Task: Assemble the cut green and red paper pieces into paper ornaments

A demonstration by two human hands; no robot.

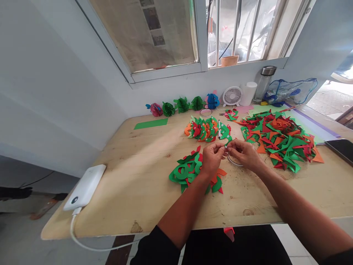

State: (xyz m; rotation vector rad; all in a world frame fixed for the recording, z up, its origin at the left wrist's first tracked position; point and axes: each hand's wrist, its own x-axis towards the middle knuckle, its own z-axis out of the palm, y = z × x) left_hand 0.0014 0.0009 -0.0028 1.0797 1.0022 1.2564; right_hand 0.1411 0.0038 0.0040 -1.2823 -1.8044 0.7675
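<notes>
My left hand (213, 156) and my right hand (245, 154) meet over the middle of the table, fingertips pinched together. Between them is a small green paper piece (228, 140) with a white bit on it, mostly covered by my fingers. A ring that looks like a tape roll (235, 162) lies under my right hand. Beside and beneath my left forearm is a loose pile of green, red and orange paper cutouts (187, 168). Just beyond my hands stands a row of cutouts with white patches (202, 129), next to a marker (219, 129).
A heap of paper scraps (284, 138) covers the right side, near a phone (342, 149). Folded paper animals (182, 105), a small fan (232, 96) and a glass bottle (264, 84) line the wall. At the left edge lies a white power bank (85, 187) with its cable.
</notes>
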